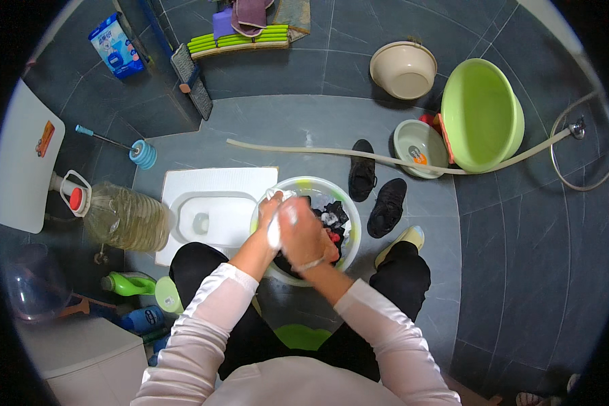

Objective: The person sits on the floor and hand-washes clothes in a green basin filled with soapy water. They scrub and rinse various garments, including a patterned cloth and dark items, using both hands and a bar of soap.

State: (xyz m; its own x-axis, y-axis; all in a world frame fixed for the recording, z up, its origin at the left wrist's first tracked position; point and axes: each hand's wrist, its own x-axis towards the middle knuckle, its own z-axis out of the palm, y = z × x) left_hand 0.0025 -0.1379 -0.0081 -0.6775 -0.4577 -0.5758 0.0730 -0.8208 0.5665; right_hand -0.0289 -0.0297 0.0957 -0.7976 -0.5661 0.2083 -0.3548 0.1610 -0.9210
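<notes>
Over a round pale basin (354, 238) with yellow-green patches, my two hands are pressed together. Bunched between them is a wet white cloth (274, 231), part of it showing above my fingers. My left hand (269, 215) grips it from the left side. Blurred by motion, my right hand (307, 233) closes over the cloth from the right, with whitish suds on its knuckles. Dark wet clothes (336, 213) with a few white and red bits lie in the basin below, partly hidden by my right hand.
A white squat toilet (218, 182) adjoins the basin's left side, with a large water jug (127, 215) beyond. Black shoes (363, 170) stand to the right. A hose (304, 149) crosses the floor behind, near a green tub (479, 116) and a smaller basin (416, 139).
</notes>
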